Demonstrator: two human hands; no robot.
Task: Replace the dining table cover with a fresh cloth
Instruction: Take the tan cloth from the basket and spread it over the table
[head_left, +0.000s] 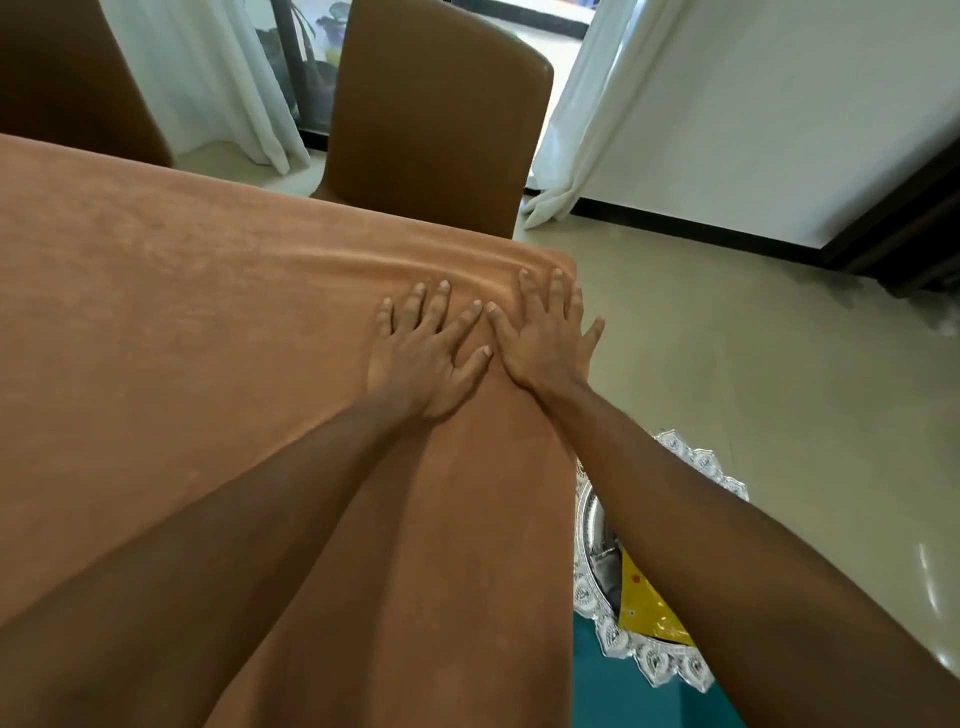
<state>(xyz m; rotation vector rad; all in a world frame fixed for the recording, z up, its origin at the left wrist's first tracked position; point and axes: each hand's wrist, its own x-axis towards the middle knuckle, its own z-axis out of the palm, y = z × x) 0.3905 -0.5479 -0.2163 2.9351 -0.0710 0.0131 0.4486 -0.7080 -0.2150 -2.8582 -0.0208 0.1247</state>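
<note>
My left hand and right hand lie flat, fingers spread, grasping nothing, side by side on the orange-brown cloth that covers the worktop. They press near its far right corner, where the fabric ripples. A brown chair stands just beyond.

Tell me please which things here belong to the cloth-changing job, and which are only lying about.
Part of the job:
- orange-brown cloth spread over the table, rippled near the far corner
- left hand and right hand, both flat on it, fingers spread

Only lying about:
- brown chair behind the table
- silver tray with a yellow packet on it
- white curtains
</note>
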